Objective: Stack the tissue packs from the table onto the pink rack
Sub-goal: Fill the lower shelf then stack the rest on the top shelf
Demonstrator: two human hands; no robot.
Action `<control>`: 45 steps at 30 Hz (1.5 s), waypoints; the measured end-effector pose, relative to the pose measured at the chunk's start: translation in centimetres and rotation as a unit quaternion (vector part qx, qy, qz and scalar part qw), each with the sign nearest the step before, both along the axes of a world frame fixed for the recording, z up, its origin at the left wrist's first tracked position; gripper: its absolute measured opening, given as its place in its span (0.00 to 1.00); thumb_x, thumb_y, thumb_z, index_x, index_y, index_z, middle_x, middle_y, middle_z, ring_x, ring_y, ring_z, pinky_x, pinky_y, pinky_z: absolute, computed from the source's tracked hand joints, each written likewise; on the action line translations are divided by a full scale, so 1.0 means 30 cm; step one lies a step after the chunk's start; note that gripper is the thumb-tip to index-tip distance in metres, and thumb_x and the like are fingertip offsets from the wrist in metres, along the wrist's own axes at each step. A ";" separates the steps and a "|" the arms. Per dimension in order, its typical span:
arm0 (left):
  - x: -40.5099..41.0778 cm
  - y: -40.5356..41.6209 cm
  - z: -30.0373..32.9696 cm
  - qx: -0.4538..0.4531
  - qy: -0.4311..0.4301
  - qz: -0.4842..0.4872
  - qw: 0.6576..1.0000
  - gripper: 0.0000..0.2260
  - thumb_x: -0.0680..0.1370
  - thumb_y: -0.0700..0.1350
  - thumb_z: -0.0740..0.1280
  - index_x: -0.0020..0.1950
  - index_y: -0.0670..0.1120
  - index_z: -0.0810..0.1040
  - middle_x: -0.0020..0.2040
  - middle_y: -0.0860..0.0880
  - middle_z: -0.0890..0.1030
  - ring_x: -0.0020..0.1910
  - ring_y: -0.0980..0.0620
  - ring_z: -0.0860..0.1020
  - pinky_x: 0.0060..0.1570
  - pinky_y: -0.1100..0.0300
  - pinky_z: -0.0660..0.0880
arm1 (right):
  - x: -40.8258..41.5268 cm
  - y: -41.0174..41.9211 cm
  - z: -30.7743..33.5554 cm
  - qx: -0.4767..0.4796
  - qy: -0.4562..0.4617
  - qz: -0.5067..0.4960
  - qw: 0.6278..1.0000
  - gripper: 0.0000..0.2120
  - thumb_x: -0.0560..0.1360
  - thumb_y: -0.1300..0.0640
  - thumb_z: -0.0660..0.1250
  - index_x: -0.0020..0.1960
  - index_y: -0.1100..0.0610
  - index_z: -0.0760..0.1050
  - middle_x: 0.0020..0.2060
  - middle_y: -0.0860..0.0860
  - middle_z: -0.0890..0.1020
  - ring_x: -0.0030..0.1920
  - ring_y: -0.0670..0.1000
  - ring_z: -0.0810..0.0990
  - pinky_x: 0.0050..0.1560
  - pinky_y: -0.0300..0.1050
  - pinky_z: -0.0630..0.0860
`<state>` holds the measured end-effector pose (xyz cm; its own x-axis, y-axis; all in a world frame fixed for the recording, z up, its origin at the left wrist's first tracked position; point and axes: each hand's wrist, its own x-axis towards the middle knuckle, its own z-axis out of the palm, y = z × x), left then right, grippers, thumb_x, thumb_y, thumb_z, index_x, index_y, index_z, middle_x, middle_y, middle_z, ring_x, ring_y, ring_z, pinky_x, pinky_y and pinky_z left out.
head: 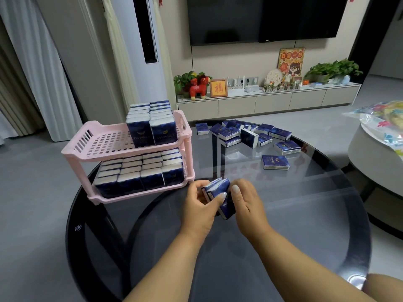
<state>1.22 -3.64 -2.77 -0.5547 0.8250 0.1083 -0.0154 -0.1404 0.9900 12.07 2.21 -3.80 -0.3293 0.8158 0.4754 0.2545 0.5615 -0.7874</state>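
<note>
Your left hand (pixel 201 205) and right hand (pixel 245 200) together grasp a small bundle of tissue packs (pixel 218 194) just above the glass table (pixel 305 214), near the front right corner of the pink rack (pixel 98 136); fingers and thumbs of both hands curl round the bundle from opposite sides. The packs stand on edge, their long axis tilted, running from upper left down toward you at lower right, with narrow white ends facing up and away. Risk: the bundle is pressed together, not bound, so an inner pack could probably slip out if either hand relaxes during the lift. The upper tier holds two upright rows at its right end; a clumsy insertion beside them could topple them. Loose packs (pixel 250 134) remain scattered across the far side of the table.
</note>
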 end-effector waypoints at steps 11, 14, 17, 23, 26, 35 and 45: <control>-0.043 -0.059 -0.004 -0.029 0.132 0.048 0.990 0.25 0.70 0.37 0.76 0.60 0.57 0.72 0.56 0.59 0.79 0.53 0.66 0.77 0.52 0.72 0.73 | -0.006 -0.014 0.017 0.014 -0.129 0.050 0.990 0.40 0.72 0.27 0.36 0.51 0.53 0.76 0.41 0.48 0.83 0.42 0.50 0.79 0.44 0.53 0.74; -0.042 -0.057 -0.010 -0.067 0.157 0.023 0.985 0.22 0.70 0.39 0.76 0.55 0.57 0.72 0.53 0.57 0.81 0.50 0.64 0.79 0.50 0.67 0.76 | -0.011 -0.015 0.015 0.034 -0.152 0.057 0.986 0.43 0.71 0.27 0.35 0.52 0.55 0.77 0.43 0.50 0.83 0.43 0.50 0.79 0.45 0.53 0.73; -0.053 -0.063 -0.004 -0.095 0.204 0.047 0.973 0.20 0.69 0.43 0.77 0.56 0.54 0.72 0.56 0.55 0.75 0.52 0.59 0.77 0.49 0.69 0.73 | -0.010 -0.022 0.015 0.031 -0.131 0.044 0.990 0.37 0.74 0.30 0.38 0.55 0.52 0.78 0.47 0.47 0.83 0.47 0.48 0.79 0.48 0.51 0.75; -0.164 -0.219 0.115 -0.067 0.238 0.061 0.967 0.20 0.69 0.45 0.78 0.53 0.58 0.73 0.53 0.56 0.78 0.51 0.60 0.78 0.49 0.65 0.76 | -0.013 -0.017 0.017 0.016 -0.149 0.010 0.989 0.47 0.68 0.25 0.33 0.54 0.57 0.76 0.44 0.54 0.82 0.47 0.55 0.79 0.48 0.53 0.75; -0.254 -0.285 0.237 -0.032 0.246 0.074 0.966 0.21 0.68 0.39 0.78 0.53 0.55 0.73 0.51 0.55 0.80 0.47 0.64 0.79 0.46 0.71 0.75 | -0.016 -0.008 0.010 0.017 -0.157 -0.001 0.988 0.41 0.69 0.29 0.37 0.53 0.56 0.76 0.44 0.53 0.82 0.47 0.54 0.79 0.48 0.53 0.75; -0.506 -0.276 0.512 -0.027 0.356 0.131 0.925 0.23 0.70 0.39 0.77 0.58 0.54 0.72 0.52 0.54 0.78 0.47 0.59 0.77 0.40 0.73 0.72 | -0.031 -0.013 0.001 0.067 -0.203 -0.023 0.977 0.33 0.76 0.33 0.42 0.43 0.57 0.73 0.34 0.52 0.77 0.37 0.52 0.74 0.37 0.50 0.71; -0.585 -0.141 0.560 -0.079 0.397 0.072 0.911 0.23 0.71 0.40 0.76 0.62 0.52 0.72 0.56 0.54 0.77 0.47 0.64 0.76 0.40 0.75 0.68 | -0.034 -0.006 -0.002 0.080 -0.217 -0.031 0.972 0.30 0.74 0.35 0.43 0.42 0.57 0.72 0.33 0.51 0.76 0.36 0.52 0.73 0.36 0.49 0.69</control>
